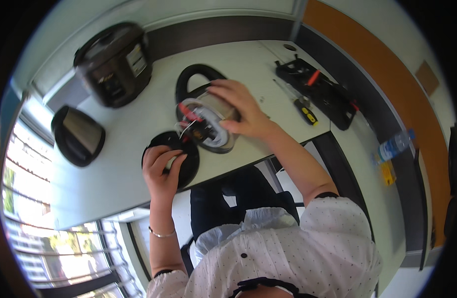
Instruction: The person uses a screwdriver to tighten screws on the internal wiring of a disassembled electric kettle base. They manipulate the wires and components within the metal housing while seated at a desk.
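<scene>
An electric kettle [216,105] with a silver body and black loop handle [182,82] lies on its side on the white table. Its opened underside faces me, showing a pale inner rim, red and white wires [188,113] and a dark part within. My right hand [242,107] is closed over the body from the right, fingers on top and thumb near the rim. At the near edge of the table, my left hand [160,166] grips a round black base cover [190,161] with bent fingers. Thin wires run between the kettle and this cover.
A brown rice cooker [111,69] stands at the back left, with a second silver-and-black kettle [79,135] nearer me. To the right lie a yellow-and-black screwdriver [306,110], a black tool case [332,94], a plastic bottle [394,145] and a yellow item [387,173].
</scene>
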Demonstrator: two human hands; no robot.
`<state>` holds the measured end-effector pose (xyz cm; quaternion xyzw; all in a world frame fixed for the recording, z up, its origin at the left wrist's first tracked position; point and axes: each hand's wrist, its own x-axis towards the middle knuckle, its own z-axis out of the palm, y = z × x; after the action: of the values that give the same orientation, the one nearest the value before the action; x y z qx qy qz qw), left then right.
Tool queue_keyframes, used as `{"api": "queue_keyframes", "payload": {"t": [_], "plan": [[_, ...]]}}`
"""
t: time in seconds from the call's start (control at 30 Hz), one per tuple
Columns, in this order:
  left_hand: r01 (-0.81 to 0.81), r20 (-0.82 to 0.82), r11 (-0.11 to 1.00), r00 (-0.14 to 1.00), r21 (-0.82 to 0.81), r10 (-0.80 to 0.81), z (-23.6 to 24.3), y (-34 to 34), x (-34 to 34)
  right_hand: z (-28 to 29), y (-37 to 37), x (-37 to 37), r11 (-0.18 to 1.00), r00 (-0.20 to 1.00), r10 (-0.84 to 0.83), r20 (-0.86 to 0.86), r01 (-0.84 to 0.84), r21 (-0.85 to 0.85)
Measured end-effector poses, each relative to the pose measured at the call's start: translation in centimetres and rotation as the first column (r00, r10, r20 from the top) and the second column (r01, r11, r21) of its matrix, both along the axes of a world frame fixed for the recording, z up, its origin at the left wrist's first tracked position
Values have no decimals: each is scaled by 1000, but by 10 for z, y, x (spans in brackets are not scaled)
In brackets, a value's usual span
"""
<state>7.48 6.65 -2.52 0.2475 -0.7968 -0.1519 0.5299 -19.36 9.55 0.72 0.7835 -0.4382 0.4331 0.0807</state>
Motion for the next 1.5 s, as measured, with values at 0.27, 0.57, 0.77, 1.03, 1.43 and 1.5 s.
{"api": "queue_keyframes", "payload": {"t": [0.27, 0.57, 0.77, 1.03, 1.43, 1.5], "plan": [[-144, 336, 988, 929, -52, 153, 16, 0, -15, 3, -7, -3, 985, 985, 155, 75, -149, -82], [-16, 429, 986, 902, 169, -59, 12, -26, -30, -9, -21, -8, 977, 991, 132, 22, -127, -170], [-103, 446, 955, 894, 279, -34, 8, -31, -31, -4, 24, 8, 987, 995, -92, 44, 97, -128], [-135, 479, 958, 878, 255, -4, 7, -46, -35, -29, 95, -49, 880, 874, -475, -104, 474, -36], [-97, 408, 965, 913, 245, -12, 1, -52, -31, 31, 139, -95, 756, 827, -433, -359, 550, 355], [-98, 420, 976, 907, 192, 8, -1, -52, -31, 33, 142, -98, 733, 836, -373, -402, 532, 424]]}}
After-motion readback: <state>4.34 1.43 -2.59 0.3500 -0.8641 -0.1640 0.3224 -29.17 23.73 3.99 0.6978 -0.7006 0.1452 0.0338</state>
